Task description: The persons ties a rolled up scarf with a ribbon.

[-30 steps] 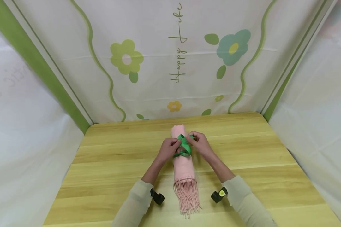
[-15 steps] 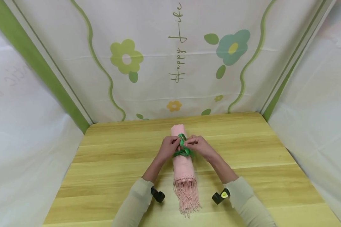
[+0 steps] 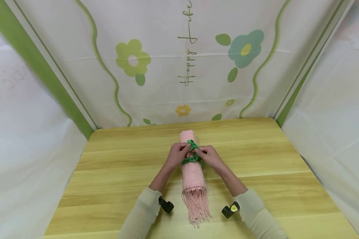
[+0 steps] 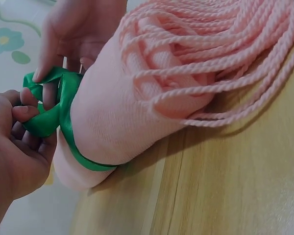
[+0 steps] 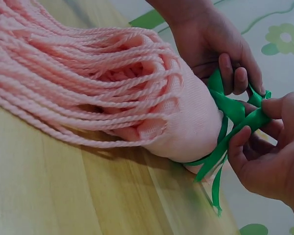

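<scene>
A rolled pink scarf (image 3: 192,174) lies lengthwise on the table, its twisted fringe (image 3: 196,205) toward the person. Round its upper half runs a green ribbon (image 3: 192,160), looped on top between the two hands. The left hand (image 3: 178,154) pinches a loop of the ribbon (image 4: 48,120) on the scarf's left side. From the right, the right hand (image 3: 210,156) pinches another part of the ribbon (image 5: 255,119) between thumb and fingers. Loose ribbon tails hang beside the scarf in the right wrist view. How the ribbon crosses under the fingertips is partly hidden.
The wooden table (image 3: 116,179) reaches back to a white cloth (image 3: 161,83) printed with flowers and lettering. White cloth sides (image 3: 27,139) stand left and right. Each sleeve cuff carries a small black camera (image 3: 167,206).
The right hand has moved in closer to the left, then slightly down, drawing ribbon across the scarf. The ribbon loop is now bunched smaller between the fingertips. The left hand has barely moved.
</scene>
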A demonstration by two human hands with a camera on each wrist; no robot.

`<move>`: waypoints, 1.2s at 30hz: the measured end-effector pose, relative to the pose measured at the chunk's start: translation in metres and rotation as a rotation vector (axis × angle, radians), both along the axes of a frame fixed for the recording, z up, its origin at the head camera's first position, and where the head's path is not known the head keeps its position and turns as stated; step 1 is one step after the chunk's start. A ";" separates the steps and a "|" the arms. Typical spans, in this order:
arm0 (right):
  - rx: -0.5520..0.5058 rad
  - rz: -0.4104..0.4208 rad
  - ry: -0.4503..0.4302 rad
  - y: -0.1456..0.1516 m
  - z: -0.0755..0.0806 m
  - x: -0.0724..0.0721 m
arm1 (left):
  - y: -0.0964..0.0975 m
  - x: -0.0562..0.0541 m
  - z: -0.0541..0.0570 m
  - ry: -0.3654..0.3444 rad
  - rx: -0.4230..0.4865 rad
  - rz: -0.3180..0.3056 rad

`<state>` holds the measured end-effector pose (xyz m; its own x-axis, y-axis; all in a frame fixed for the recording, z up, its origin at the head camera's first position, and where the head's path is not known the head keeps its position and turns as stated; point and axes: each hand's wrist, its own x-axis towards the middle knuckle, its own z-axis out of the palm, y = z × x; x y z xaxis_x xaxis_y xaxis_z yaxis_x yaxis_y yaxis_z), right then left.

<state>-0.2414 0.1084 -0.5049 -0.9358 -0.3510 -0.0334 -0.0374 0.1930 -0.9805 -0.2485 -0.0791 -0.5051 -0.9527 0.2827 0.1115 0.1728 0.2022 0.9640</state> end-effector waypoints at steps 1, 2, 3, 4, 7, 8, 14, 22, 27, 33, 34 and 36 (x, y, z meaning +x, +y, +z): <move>-0.007 0.012 0.002 0.001 -0.001 0.000 | 0.000 0.000 0.000 -0.005 0.005 0.002; -0.015 0.025 0.002 0.002 -0.002 0.000 | 0.000 0.000 0.000 -0.011 0.013 0.004; -0.027 0.042 0.002 0.003 -0.002 0.000 | 0.000 0.000 0.001 -0.017 0.020 0.008; -0.044 0.056 -0.003 0.004 -0.003 0.000 | 0.000 0.000 0.001 -0.019 0.024 0.010; -0.115 0.104 -0.037 0.009 -0.005 0.000 | -0.001 0.000 0.001 -0.025 0.044 0.011; -0.136 0.110 -0.046 0.010 -0.006 0.000 | -0.001 0.000 0.001 -0.021 0.044 0.009; -0.199 0.038 -0.046 0.012 -0.010 0.000 | 0.000 -0.002 0.000 -0.003 0.032 0.010; -0.097 -0.117 0.074 0.003 -0.016 0.003 | 0.001 0.000 0.000 -0.039 0.031 0.014; -0.060 -0.160 0.113 -0.003 -0.019 0.004 | 0.003 0.010 0.016 -0.052 0.055 0.007; -0.030 -0.098 0.029 -0.004 -0.001 0.008 | 0.003 0.015 0.024 -0.051 0.073 -0.001; -0.016 -0.082 0.020 -0.004 0.003 0.009 | 0.003 0.015 0.024 -0.055 0.070 -0.006; 0.001 -0.057 0.022 -0.004 0.007 0.010 | 0.003 0.016 0.024 -0.064 0.066 -0.009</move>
